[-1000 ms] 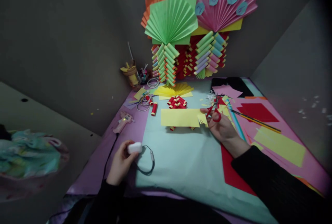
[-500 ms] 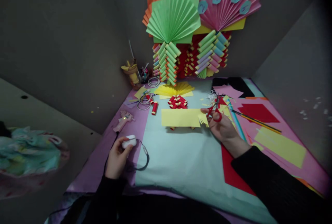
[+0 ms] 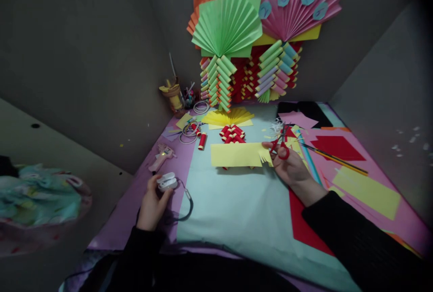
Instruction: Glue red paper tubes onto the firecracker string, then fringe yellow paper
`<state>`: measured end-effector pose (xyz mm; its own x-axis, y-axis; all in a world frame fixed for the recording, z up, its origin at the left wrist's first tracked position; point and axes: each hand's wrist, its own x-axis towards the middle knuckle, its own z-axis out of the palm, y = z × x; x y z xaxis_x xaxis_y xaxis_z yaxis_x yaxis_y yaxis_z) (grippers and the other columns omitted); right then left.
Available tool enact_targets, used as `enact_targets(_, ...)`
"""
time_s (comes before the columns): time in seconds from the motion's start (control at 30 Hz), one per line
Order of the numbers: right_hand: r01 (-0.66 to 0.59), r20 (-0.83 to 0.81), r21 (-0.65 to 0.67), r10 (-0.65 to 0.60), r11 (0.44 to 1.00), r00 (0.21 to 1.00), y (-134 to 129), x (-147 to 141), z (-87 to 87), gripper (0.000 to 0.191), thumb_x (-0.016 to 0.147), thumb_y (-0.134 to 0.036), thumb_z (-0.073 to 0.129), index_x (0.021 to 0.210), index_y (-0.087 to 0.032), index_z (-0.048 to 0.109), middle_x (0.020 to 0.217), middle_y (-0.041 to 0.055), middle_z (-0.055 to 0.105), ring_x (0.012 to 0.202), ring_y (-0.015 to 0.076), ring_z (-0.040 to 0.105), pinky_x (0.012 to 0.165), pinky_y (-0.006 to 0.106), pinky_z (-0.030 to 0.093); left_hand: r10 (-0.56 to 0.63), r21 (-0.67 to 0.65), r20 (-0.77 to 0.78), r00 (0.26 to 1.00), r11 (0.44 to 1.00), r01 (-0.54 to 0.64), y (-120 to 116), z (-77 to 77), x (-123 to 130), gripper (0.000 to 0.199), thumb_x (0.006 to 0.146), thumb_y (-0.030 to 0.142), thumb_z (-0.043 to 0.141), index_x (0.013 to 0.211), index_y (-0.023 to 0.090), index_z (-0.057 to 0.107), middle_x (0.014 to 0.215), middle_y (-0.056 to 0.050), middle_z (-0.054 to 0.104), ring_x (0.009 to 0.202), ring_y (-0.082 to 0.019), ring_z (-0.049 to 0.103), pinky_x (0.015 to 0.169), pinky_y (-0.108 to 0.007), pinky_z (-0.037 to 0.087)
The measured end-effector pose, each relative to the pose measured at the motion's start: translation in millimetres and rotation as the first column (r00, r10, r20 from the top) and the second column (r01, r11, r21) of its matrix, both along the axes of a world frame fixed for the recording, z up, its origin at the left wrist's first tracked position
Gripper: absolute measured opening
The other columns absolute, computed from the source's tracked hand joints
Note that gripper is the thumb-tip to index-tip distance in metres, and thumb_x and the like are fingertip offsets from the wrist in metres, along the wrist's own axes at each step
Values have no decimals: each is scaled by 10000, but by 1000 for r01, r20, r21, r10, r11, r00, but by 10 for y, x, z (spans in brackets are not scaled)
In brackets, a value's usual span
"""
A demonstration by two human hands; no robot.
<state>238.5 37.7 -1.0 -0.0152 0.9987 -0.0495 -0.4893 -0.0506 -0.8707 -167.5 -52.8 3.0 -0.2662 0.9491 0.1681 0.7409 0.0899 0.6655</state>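
Observation:
My left hand (image 3: 151, 205) grips a white earbud case (image 3: 168, 183) between thumb and fingers; its lid is tipped up, and a dark strap (image 3: 190, 206) loops from it onto the table. In my right hand (image 3: 291, 170) are red-handled scissors (image 3: 281, 145), with a finger through a handle and the blades pointing away from me. The same hand also holds a yellow paper strip (image 3: 235, 154) by its right end, where a fringe is cut. That strip hides part of the red paper rolls (image 3: 232, 134) below a yellow folded fan (image 3: 228, 116).
A pink glue gun (image 3: 163, 157) lies left, near a loose red roll (image 3: 202, 141) and coiled bangles (image 3: 190, 132). Pencils (image 3: 334, 158), a yellow sheet (image 3: 367, 191) and red paper (image 3: 338, 148) lie right. Paper fan decorations (image 3: 227, 26) hang at the back beyond a pencil cup (image 3: 173, 98).
The earbud case has gone from closed to lid up in my left hand. My right hand keeps its place with the scissors and yellow strip.

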Motion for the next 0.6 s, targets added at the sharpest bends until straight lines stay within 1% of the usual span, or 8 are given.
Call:
enact_targets(0.07,5,6,17,-5,1000,1000,1,2,-9,300,705,-420,683,914,-205,686,820,82,738,848,304,695,762,478,562,-10,2,-11,1000,1000,10,-2,-19,-26,506,760,450,610,1170,172,508,1015,-113,681,875,-253,662,772,-373,511)
enact_targets(0.17,5,24,40,-6,999,1000,2,4,-18,239,716,-413,674,856,-219,676,858,83,741,832,300,693,745,482,564,-53,25,-41,998,998,54,-6,-28,-53,404,821,443,517,1123,178,545,1097,-126,663,987,-258,641,865,-394,485)
enact_targets(0.27,18,21,45,-18,999,1000,3,5,-16,198,710,-407,680,773,-222,649,920,87,742,833,294,690,751,481,563,-62,-2,-45,997,998,62,-7,-17,-68,439,839,458,482,1160,166,545,1158,-141,650,1046,-269,624,904,-410,468)
enact_targets(0.33,14,19,34,-15,999,1000,5,7,-15,216,707,-417,681,794,-221,656,907,87,744,843,294,690,764,476,561,-39,-30,-33,999,999,38,-8,-16,-74,466,837,480,486,1172,163,549,1157,-141,657,1027,-273,633,888,-411,476)
enact_targets(0.4,3,19,27,-3,1000,1000,8,11,-20,258,711,-427,676,863,-218,676,853,83,745,851,294,693,777,471,559,0,-38,-3,1000,999,0,-8,-24,-79,473,831,500,495,1154,165,577,1144,-137,671,1011,-276,645,880,-412,484)
enact_targets(0.47,-8,9,26,8,1000,1000,10,16,-30,291,717,-427,674,914,-213,687,807,78,744,853,295,695,782,469,560,34,-27,54,998,999,-33,-7,-37,-82,467,820,507,514,1127,170,617,1175,-136,668,1056,-281,636,915,-415,476)
enact_targets(0.53,-10,-3,34,11,999,1000,10,19,-38,281,719,-419,678,911,-214,691,793,76,744,850,297,697,780,470,563,56,-7,118,991,998,-55,-7,-41,-83,465,801,500,547,1112,171,651,1244,-135,638,1138,-283,602,977,-419,447)
enact_targets(0.6,-7,1,41,6,999,1000,9,19,-39,258,721,-420,676,886,-221,690,790,75,745,838,298,700,777,478,566,68,4,165,984,998,-69,-9,-26,-81,457,774,483,585,1098,175,678,1272,-125,623,1190,-282,572,1030,-423,411)
